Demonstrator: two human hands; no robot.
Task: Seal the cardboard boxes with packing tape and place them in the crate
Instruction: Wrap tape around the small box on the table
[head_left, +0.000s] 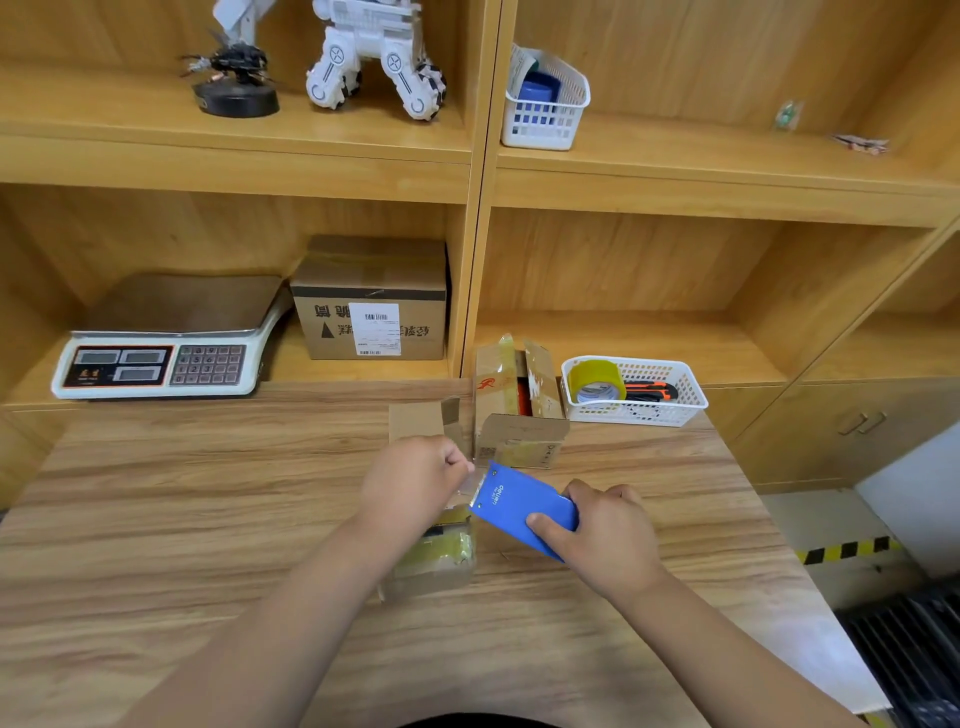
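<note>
Two shelf (467, 176) bays stand behind the surface (208, 519). The left bay holds a scale (171, 343) and a labelled shelf box (374, 301) just beside it.

At floor level on the right sits a dark ribbed container (909, 649). It may be the crate, but this cannot be confirmed.

At the back of the surface stands an open box (519, 395) with its flaps raised. Just to its right is a white basket (649, 415) holding a yellow roll (595, 382).

The near box (441, 556) lies on the surface at centre, partly under the left forearm. Old yellowed tape shows on its top.

The blue dispenser (519, 506) is held above the right edge of the near box. The right hand (608, 530) has its fingers and thumb wrapped round the dispenser body. The left hand (410, 480) has its fingers curled and pinches the free end of the tape strip (470, 486) at the dispenser mouth.

Step in hand, as judged: drawing tape off to seal the near box.

The next move calls for:
1. Enough length pulled to span the seam.
2. The strip laid flat along the flaps and pressed down.
3. A clean cut at the blade.

Boxes are not yet in any crate.
</note>
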